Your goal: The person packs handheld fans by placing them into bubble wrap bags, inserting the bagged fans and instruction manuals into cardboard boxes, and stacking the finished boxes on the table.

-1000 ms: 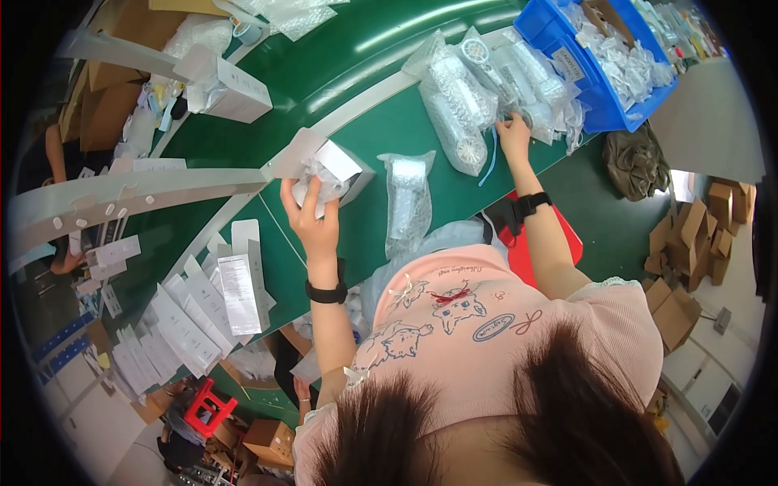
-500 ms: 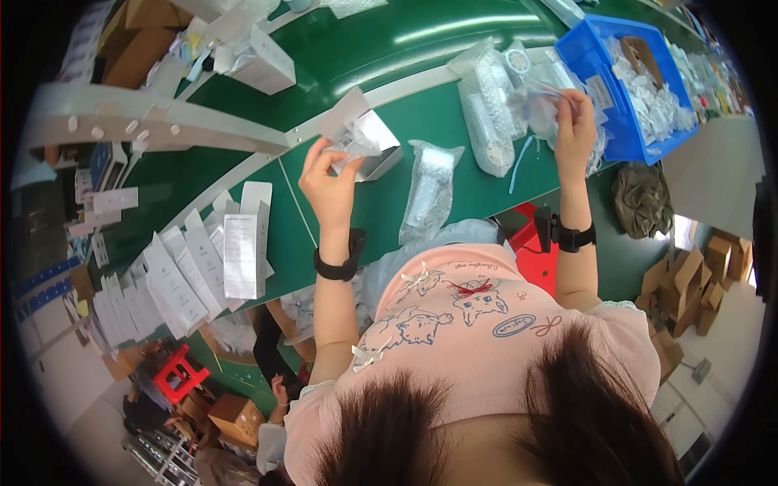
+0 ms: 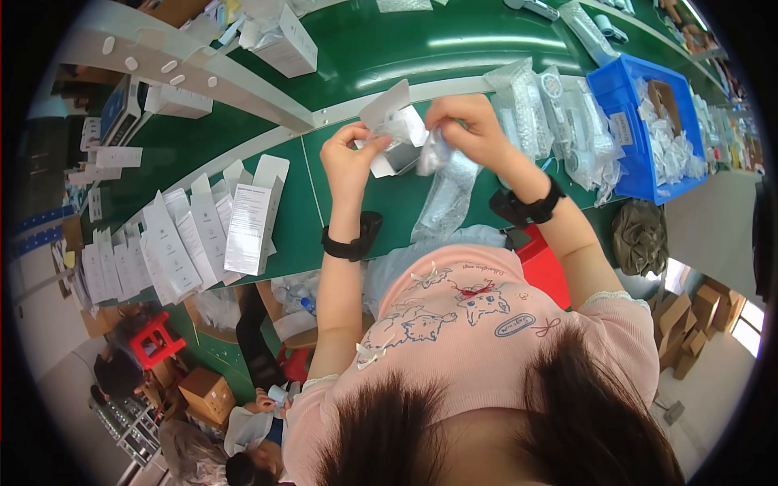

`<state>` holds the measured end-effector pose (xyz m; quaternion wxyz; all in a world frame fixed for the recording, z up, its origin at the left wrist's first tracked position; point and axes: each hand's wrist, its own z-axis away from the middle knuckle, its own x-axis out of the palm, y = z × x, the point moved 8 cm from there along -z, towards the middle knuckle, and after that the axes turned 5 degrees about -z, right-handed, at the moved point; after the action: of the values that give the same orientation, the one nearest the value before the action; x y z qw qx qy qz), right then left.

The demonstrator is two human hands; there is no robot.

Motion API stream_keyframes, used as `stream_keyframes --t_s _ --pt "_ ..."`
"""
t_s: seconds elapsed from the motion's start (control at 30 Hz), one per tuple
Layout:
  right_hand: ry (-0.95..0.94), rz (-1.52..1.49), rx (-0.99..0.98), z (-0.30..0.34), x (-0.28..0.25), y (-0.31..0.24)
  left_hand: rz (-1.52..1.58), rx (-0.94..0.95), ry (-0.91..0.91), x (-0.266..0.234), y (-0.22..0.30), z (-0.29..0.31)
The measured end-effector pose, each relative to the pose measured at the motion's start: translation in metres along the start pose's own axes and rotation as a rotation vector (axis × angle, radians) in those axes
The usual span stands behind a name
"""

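Observation:
A white carton (image 3: 391, 162) lies on the green table with its flap raised and its mouth facing me. My left hand (image 3: 350, 158) pinches a small clear plastic bag (image 3: 397, 128) at that mouth; what the bag holds is too unclear to tell. Just to the right, my right hand (image 3: 474, 134) is closed on another crumpled clear plastic bag (image 3: 435, 152), close beside the carton. Below it, a bubble-wrapped item (image 3: 446, 194) rests on the table near its front edge.
Several white cartons (image 3: 194, 231) stand in a row on the left. More bubble-wrapped items (image 3: 523, 105) lie at the right, next to a blue bin (image 3: 640, 190) of small plastic bags. A metal beam (image 3: 186, 61) crosses the far left. A red stool (image 3: 545, 267) is under the table edge.
My right hand has swung left from beside the blue bin to the carton, carrying a plastic bag. My left hand stays at the carton's mouth with its bag. The view has shifted slightly.

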<state>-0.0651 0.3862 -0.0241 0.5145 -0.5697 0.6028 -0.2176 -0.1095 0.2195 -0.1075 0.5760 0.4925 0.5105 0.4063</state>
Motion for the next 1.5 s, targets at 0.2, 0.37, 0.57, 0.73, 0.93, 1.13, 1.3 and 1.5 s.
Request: stream_keyframes --t_s 0.2,0.37,0.57,0.73,0.93,1.13,1.3,1.5 --pt "-0.509 0.581 -0.031 0.005 0.045 0.015 -0.033 0.029 -0.051 0.001 -0.004 -0.001" --pt "-0.366 0.447 0.029 0.008 0.012 0.029 0.049 0.035 -0.122 0.010 0.002 0.004" --pt "0.200 0.076 -0.013 0.004 -0.029 0.000 -0.035 0.064 -0.043 0.007 0.001 0.007" --pt "0.325 -0.018 -0.326 -0.009 -0.009 -0.031 0.013 0.084 -0.008 0.009 0.009 0.003" --pt "0.052 0.221 -0.348 -0.005 0.032 -0.011 0.089 0.042 0.007 0.007 0.000 0.005" --pt "-0.097 0.680 -0.478 0.016 0.044 -0.010 0.149 0.061 -0.010 0.010 -0.008 0.003" --pt "-0.284 0.635 -0.226 0.022 0.065 -0.001 -0.001 0.035 -0.100 0.004 -0.004 0.004" --pt "-0.367 0.891 0.020 0.033 0.073 0.034 -1.244 0.224 0.160 -0.112 0.024 0.018"
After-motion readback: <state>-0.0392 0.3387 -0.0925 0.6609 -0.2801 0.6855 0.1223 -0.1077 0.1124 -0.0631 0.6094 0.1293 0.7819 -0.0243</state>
